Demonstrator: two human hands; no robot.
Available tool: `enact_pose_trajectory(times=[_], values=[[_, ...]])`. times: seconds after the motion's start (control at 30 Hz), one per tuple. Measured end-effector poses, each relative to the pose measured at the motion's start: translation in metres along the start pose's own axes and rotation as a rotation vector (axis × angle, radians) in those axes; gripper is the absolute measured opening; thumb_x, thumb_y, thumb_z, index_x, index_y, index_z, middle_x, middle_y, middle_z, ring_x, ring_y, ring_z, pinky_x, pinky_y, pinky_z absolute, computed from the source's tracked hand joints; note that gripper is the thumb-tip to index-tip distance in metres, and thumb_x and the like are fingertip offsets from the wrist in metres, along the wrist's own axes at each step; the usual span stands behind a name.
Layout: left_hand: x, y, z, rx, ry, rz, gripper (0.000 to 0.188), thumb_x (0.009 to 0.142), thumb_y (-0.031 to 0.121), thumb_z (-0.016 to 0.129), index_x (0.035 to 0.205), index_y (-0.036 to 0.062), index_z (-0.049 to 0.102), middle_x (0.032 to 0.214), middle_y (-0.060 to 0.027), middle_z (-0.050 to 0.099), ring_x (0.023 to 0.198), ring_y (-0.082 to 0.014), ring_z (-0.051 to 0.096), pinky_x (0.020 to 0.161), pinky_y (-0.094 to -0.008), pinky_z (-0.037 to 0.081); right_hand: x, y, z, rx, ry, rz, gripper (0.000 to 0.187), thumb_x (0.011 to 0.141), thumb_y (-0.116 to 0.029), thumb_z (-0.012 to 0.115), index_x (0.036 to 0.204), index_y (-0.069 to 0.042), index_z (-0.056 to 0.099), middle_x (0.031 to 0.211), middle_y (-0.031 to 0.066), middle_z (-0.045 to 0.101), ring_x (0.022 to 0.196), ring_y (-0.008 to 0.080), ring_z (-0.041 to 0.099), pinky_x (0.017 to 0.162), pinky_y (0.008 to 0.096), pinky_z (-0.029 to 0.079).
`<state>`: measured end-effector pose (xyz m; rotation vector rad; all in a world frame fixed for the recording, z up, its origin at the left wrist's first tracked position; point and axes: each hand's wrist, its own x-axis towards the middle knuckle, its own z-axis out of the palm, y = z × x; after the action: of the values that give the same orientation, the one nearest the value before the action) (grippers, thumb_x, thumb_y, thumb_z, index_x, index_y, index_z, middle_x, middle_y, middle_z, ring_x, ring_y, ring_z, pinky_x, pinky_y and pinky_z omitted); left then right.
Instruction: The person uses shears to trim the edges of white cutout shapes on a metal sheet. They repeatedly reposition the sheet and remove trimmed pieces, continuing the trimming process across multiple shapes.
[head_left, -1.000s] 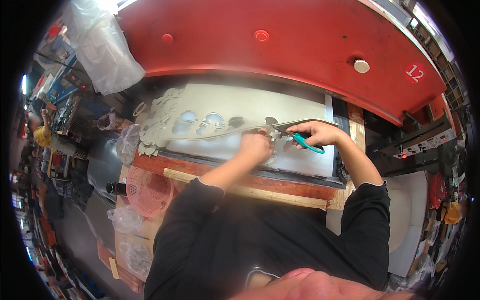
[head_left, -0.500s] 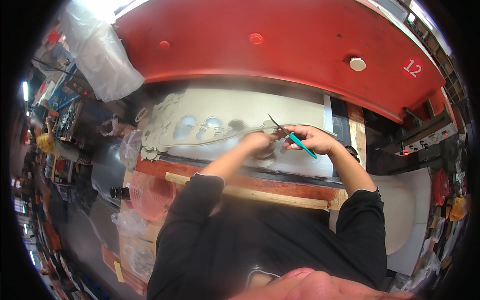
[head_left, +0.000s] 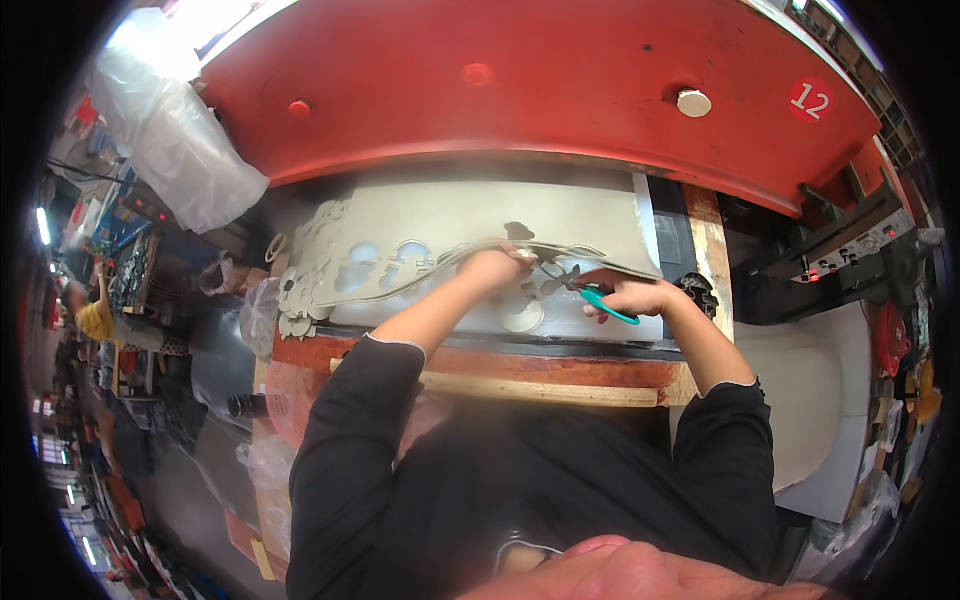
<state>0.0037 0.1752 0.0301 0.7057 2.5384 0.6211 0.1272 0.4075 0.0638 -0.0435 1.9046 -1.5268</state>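
Scissors (head_left: 600, 299), teal-handled, are gripped in the right hand (head_left: 637, 296). The left hand (head_left: 491, 271) pinches the beige sheet (head_left: 478, 208) by its raised edge.

"Is anything blocking the far side?"
"The red machine (head_left: 560, 115) is spanning it; forearms (head_left: 430, 312) are crossing the wooden strip (head_left: 540, 390), leaving a gap between them."
"And between the hands (head_left: 490, 268) (head_left: 634, 294)?"
"The beige sheet (head_left: 570, 205) is ridging up, scissors (head_left: 594, 297) are jutting in, and cut pieces (head_left: 322, 245) are crowding the left end."
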Motion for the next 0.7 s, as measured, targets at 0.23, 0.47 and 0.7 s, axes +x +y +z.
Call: enact_pose_trajectory(times=[0.23, 0.47, 0.7], values=[[-0.011, -0.004, 0.008, -0.292, 0.207, -0.049, 0.027, 0.081, 0.029, 0.068, 0.087, 0.0034, 0.063, 0.079, -0.0094, 0.062, 0.068, -0.0163, 0.056, 0.062, -0.0335, 0.048, -0.003, 0.006, 0.001, 0.106, 0.066, 0.08, 0.06, 0.085, -0.038, 0.068, 0.132, -0.007, 0.049, 0.082, 0.0071, 0.066, 0.069, 0.0141, 0.064, 0.058, 0.0252, 0.049], [-0.017, 0.011, -0.019, -0.465, -0.072, -0.25, 0.022, 0.081, 0.031, 0.069, 0.079, 0.0106, 0.06, 0.056, 0.0002, 0.047, 0.041, -0.0098, 0.037, 0.035, -0.0286, 0.026, 0.006, 0.008, -0.002, 0.157, 0.008, 0.11, 0.04, 0.092, -0.031, 0.06, 0.126, -0.01, 0.056, 0.081, 0.0077, 0.068, 0.06, 0.0089, 0.062, 0.05, 0.0172, 0.042], [-0.017, 0.005, -0.018, -0.547, -0.007, -0.309, 0.03, 0.082, 0.031, 0.068, 0.105, 0.0129, 0.061, 0.077, -0.0036, 0.058, 0.045, -0.012, 0.04, 0.037, -0.0293, 0.029, 0.018, 0.007, -0.006, 0.254, -0.079, 0.07, 0.044, 0.092, -0.03, 0.061, 0.129, -0.01, 0.051, 0.081, 0.0072, 0.068, 0.059, 0.0079, 0.061, 0.049, 0.0163, 0.041]])
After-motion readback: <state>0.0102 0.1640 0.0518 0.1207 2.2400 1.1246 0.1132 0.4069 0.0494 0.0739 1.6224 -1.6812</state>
